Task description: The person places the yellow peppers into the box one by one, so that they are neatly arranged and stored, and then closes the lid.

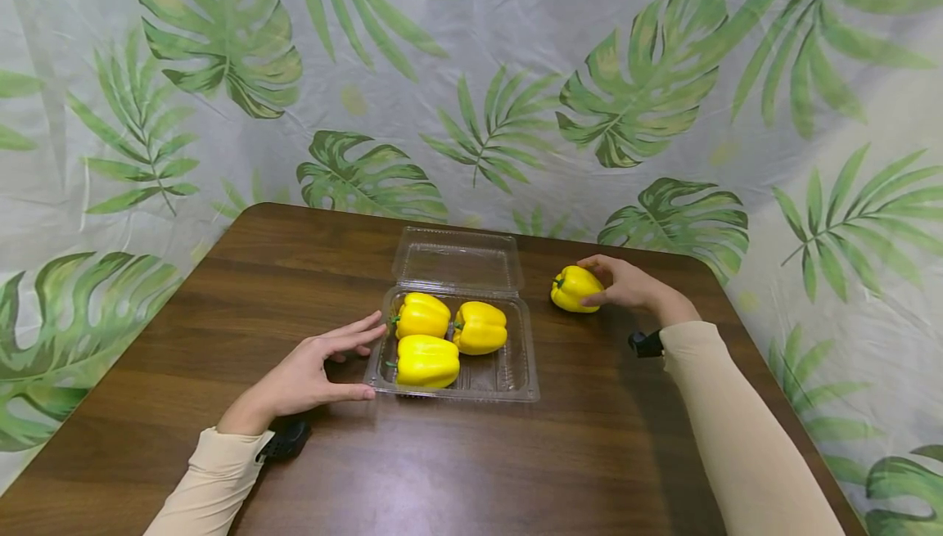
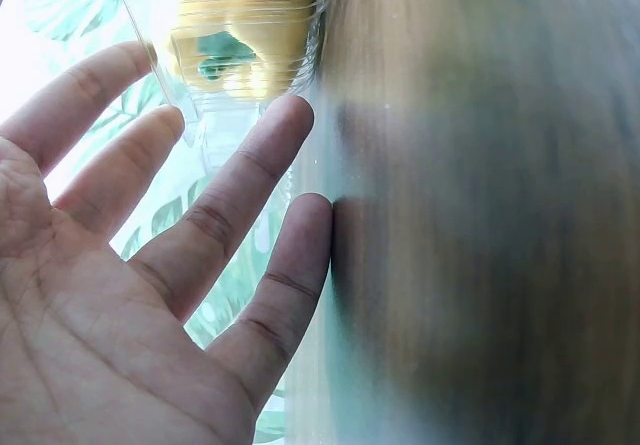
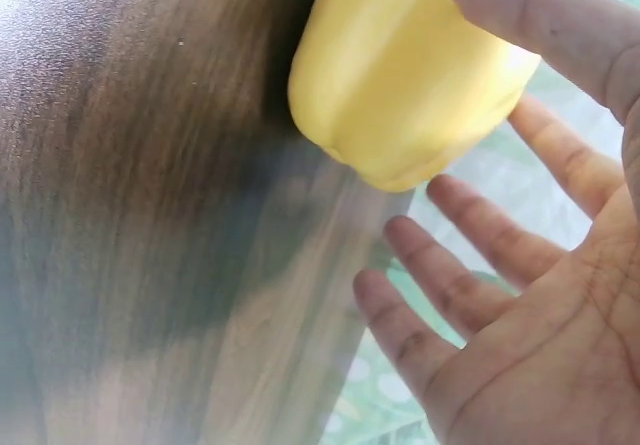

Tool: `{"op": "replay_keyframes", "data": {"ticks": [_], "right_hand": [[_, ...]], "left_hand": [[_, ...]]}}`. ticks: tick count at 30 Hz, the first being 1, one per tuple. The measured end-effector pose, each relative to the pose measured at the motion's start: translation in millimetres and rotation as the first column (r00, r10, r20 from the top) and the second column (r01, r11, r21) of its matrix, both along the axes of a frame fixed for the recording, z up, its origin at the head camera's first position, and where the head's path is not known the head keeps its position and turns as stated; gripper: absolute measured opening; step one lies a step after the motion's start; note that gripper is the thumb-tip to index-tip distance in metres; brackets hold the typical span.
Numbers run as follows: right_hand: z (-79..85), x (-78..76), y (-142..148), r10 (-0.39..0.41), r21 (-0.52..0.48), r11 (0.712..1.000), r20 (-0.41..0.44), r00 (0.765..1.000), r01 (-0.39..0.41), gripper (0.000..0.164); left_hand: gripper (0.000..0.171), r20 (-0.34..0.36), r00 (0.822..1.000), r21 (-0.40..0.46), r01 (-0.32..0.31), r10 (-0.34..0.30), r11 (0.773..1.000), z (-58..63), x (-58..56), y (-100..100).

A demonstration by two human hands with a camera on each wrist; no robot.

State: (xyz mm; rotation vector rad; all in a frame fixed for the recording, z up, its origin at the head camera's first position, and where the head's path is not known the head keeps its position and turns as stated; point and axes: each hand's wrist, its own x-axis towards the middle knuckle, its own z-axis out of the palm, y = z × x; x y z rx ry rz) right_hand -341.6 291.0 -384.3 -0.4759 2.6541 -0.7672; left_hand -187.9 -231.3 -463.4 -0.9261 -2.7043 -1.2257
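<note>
A clear plastic clamshell box (image 1: 521, 356) lies with its lid (image 1: 460, 262) folded back. Inside it sit three yellow bell peppers, one at the back left (image 1: 423, 315), one at the right (image 1: 480, 328) and one at the front left (image 1: 427, 362). My left hand (image 1: 313, 372) has its fingers spread at the box's left side, thumb near the front corner. To the right of the box, my right hand (image 1: 626, 284) holds another yellow bell pepper (image 1: 573, 289) between thumb and index finger. In the right wrist view the thumb (image 3: 540, 15) lies on that pepper while the other fingers extend below it.
Everything stands on a dark brown wooden table (image 1: 457, 462). Behind it hangs a pale curtain (image 1: 508, 37) printed with green leaves, close to the table's far edge. Each wrist wears a small black device, such as the one on the left (image 1: 287, 440).
</note>
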Motion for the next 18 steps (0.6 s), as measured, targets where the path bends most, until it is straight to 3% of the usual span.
{"op": "replay_keyframes", "data": {"ticks": [13, 18], "right_hand": [[-16.7, 0.6, 6, -0.024, -0.132, 0.991, -0.026, 0.999, 0.020, 0.081], [-24.7, -0.4, 6, -0.061, -0.205, 0.977, 0.001, 0.998, 0.060, 0.080]], "left_hand": [[0.084, 0.006, 1.000, 0.006, -0.001, 0.001, 1.000, 0.6, 0.4, 1], [0.084, 0.008, 1.000, 0.006, -0.002, 0.002, 1.000, 0.3, 0.6, 0]]}}
